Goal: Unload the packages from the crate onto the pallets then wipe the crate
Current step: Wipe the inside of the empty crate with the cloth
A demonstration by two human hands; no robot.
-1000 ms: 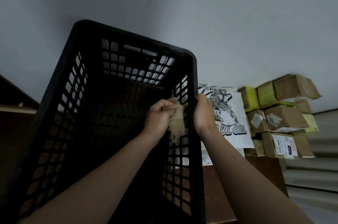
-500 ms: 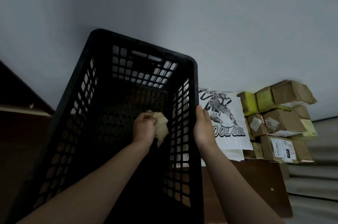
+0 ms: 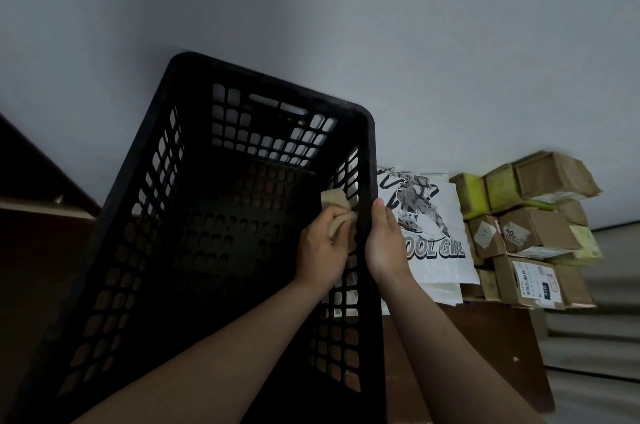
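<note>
In the centre of the frame the crate (image 3: pixel 270 87) sits empty, packages (image 3: pixel 530 233) stacked at right, so only wiping seems left: the left hand (image 3: pixel 322 247) presses a clutched cloth (image 3: pixel 334 207) against its inner right wall, the right hand (image 3: pixel 384 243) gripping the rim.

View: a single wide-angle camera, worn on the head.
Facing: forward and down, into the black crate (image 3: pixel 143 153).
Nearness: close; the crate fills the lower left.
Right side: stacked packages (image 3: pixel 530 233).
</note>
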